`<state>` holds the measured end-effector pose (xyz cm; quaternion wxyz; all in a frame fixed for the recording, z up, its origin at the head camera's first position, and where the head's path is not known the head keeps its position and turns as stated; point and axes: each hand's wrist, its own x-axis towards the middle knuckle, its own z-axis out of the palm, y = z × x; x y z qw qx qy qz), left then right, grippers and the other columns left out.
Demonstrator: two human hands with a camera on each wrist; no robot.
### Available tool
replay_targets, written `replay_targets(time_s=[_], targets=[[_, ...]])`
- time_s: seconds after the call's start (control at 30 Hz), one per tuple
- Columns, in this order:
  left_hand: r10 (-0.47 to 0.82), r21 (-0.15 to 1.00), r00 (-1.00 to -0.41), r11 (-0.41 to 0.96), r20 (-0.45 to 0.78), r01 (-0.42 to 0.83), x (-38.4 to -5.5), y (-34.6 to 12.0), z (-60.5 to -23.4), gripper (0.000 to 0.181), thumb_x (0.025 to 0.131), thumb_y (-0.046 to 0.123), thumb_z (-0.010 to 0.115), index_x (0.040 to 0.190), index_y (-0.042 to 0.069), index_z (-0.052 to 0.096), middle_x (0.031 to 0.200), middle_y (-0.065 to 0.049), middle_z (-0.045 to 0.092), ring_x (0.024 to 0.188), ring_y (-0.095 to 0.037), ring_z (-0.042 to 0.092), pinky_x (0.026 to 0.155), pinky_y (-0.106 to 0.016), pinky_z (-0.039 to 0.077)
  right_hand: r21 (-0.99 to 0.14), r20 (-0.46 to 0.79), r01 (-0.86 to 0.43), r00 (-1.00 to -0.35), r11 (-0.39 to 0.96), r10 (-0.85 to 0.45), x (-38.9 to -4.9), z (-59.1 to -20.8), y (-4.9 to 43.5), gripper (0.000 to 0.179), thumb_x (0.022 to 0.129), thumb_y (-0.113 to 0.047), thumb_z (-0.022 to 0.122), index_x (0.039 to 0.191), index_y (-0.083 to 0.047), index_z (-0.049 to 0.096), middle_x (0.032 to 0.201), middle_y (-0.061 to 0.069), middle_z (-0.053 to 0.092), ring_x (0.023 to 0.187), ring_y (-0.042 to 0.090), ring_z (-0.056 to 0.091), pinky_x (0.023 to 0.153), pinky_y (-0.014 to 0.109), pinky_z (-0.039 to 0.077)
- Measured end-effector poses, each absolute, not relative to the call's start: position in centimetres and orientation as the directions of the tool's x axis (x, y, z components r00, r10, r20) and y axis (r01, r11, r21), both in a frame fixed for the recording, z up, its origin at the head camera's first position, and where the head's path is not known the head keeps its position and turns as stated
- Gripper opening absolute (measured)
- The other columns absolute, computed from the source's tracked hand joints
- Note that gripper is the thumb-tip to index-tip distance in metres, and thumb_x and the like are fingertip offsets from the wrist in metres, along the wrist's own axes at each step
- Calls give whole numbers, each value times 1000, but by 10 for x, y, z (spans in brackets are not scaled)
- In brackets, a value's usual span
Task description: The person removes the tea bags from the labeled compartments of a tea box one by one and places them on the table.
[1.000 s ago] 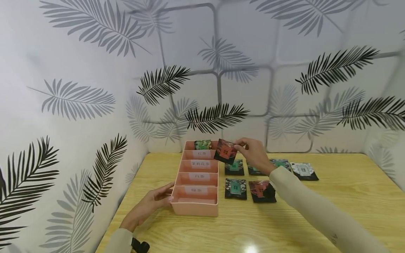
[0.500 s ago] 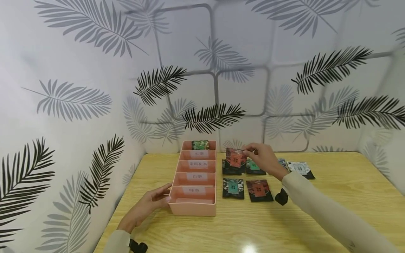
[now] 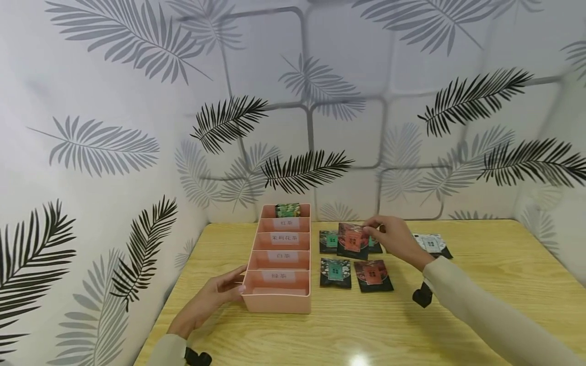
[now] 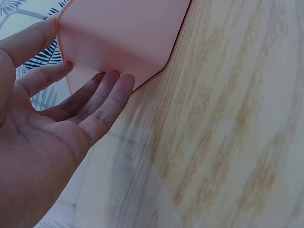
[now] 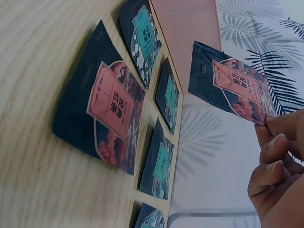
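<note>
In the head view my right hand pinches a black-and-red tea packet by one edge, holding it above the other packets. The right wrist view shows that packet tilted between thumb and fingertips. My left hand touches the near left side of a pink divided box. Its fingers, extended and slightly bent, rest against the box wall in the left wrist view. A green packet sits in the box's farthest compartment; white labels mark the dividers.
Right of the box lie a second red packet, a green-labelled packet and, behind them, another green-labelled packet. A white-and-black packet lies farther right. The wooden table meets a leaf-patterned wall covering at the back.
My right hand has moved right and down, away from the box's far end, carrying the red tea packet over the lying packets. My left hand stays at the box; the view has shifted slightly.
</note>
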<state>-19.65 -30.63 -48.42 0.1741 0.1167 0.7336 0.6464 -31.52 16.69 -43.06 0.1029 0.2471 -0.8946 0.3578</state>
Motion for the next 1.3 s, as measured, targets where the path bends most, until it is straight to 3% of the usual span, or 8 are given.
replay_targets(time_s=[0.3, 0.63, 0.93, 1.13, 1.3], targets=[[400, 988, -910, 144, -110, -56, -196, -306, -482, 58, 98, 21, 57, 150, 23, 33, 141, -17, 43, 120, -26, 52, 94, -47, 47, -593, 336, -483, -876, 645, -347, -310, -440, 185, 15, 96, -31, 59, 102, -23, 69, 85, -7, 68, 54, 11, 51, 49, 31, 40], [389, 988, -916, 153, -94, -36, -196, -305, -484, 60, 97, 20, 58, 150, 18, 32, 139, -18, 45, 119, -27, 52, 94, -48, 47, -582, 327, -458, -888, 672, -322, -303, -446, 206, 19, 96, -31, 58, 106, -20, 69, 91, -5, 67, 62, 18, 53, 52, 30, 41], [387, 988, -916, 146, -111, -58, -197, -305, -484, 59, 96, 21, 58, 150, 21, 33, 141, -17, 44, 121, -27, 51, 94, -47, 47, -595, 322, -434, -900, 676, -295, -296, -454, 229, 22, 97, -33, 55, 106, -17, 68, 96, -1, 69, 81, 15, 66, 66, 36, 54], [385, 988, -916, 145, -110, -58, -197, -304, -484, 60, 96, 21, 59, 150, 22, 33, 141, -17, 44, 121, -27, 51, 94, -47, 47, -595, 331, -425, -903, 682, -274, -291, -459, 243, 17, 98, -29, 56, 102, -18, 68, 88, -5, 68, 75, 12, 66, 66, 34, 54], [387, 989, -916, 140, -107, -56, -197, -305, -485, 59, 96, 21, 59, 150, 22, 34, 141, -17, 44, 122, -29, 50, 95, -48, 47, -609, 324, -422, -905, 671, -276, -286, -462, 252, 20, 99, -26, 54, 104, -12, 68, 85, -2, 68, 73, 19, 66, 62, 31, 53]])
